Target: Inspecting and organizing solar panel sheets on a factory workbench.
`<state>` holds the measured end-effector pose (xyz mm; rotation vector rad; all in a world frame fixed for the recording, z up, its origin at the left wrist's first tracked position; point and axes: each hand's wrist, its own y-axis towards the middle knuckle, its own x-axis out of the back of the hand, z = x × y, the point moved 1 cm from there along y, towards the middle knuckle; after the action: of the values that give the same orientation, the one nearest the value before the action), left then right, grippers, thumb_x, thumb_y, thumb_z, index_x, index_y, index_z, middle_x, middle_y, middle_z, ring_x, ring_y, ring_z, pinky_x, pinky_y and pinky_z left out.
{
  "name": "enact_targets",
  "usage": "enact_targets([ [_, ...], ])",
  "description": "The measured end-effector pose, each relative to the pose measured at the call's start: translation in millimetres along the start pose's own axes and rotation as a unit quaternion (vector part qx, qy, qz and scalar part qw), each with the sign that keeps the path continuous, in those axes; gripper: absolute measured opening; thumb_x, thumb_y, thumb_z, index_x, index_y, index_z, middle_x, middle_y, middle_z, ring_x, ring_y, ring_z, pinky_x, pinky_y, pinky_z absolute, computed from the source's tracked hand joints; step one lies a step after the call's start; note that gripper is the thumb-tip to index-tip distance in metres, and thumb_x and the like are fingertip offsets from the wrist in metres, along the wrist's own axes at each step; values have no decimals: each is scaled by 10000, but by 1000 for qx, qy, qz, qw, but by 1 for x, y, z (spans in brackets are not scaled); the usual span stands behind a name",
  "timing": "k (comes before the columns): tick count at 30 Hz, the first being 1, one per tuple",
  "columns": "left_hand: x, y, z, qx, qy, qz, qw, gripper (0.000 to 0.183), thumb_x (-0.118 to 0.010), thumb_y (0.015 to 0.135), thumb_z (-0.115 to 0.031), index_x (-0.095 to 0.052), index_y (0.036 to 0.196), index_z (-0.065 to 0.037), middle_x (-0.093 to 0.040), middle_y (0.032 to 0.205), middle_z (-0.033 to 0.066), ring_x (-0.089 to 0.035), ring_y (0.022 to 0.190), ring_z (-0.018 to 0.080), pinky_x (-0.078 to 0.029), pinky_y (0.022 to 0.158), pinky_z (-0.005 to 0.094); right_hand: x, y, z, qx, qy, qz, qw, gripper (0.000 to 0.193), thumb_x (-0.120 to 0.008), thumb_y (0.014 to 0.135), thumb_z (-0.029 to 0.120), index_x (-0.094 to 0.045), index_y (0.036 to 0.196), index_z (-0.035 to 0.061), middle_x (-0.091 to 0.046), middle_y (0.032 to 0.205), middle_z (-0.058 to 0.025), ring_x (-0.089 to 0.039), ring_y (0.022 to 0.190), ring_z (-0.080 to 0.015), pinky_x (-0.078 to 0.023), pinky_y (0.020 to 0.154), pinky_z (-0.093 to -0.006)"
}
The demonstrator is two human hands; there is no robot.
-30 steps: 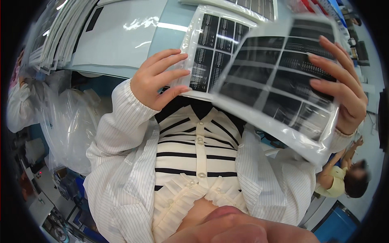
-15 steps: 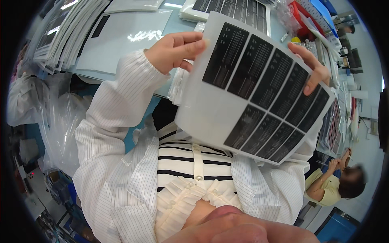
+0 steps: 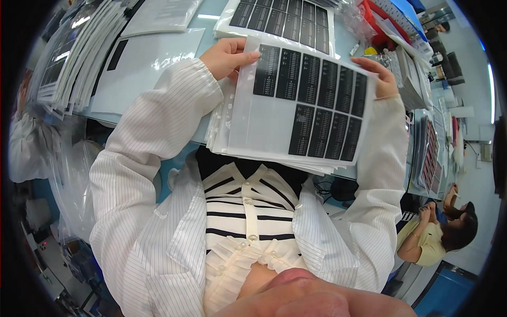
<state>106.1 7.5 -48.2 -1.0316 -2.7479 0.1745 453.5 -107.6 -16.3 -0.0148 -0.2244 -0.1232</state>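
Leftmost I see a pile of sleeves on the table, then a white packet. I have the left hand pinching the upper left edge of the sheet, which is over the front stack at the table's near edge, black panels facing me. The back stack lies just beyond. My right hand grasps the sheet's upper right corner, a red bin behind it.

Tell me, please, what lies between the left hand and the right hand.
In the head view, a sheet with black panels lies there, reaching from the left hand to the right hand.
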Motion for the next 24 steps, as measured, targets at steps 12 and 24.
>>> enact_targets([
  [12,19,17,11,34,-78,84,993,247,-578,837,-218,-590,1002,-33,-642,876,67,-626,741,127,-504,614,226,-113,12,70,240,-336,157,897,347,-556,812,48,-513,1156,19,-553,1134,-124,-531,1042,-241,-412,899,-323],
  [24,8,16,10,96,-252,49,962,271,-463,874,-203,-552,984,28,-628,822,96,-626,683,149,-523,562,251,-188,58,24,230,-256,68,936,433,-411,738,-27,-494,1157,42,-534,934,-105,-534,841,-219,-440,779,-288],
])
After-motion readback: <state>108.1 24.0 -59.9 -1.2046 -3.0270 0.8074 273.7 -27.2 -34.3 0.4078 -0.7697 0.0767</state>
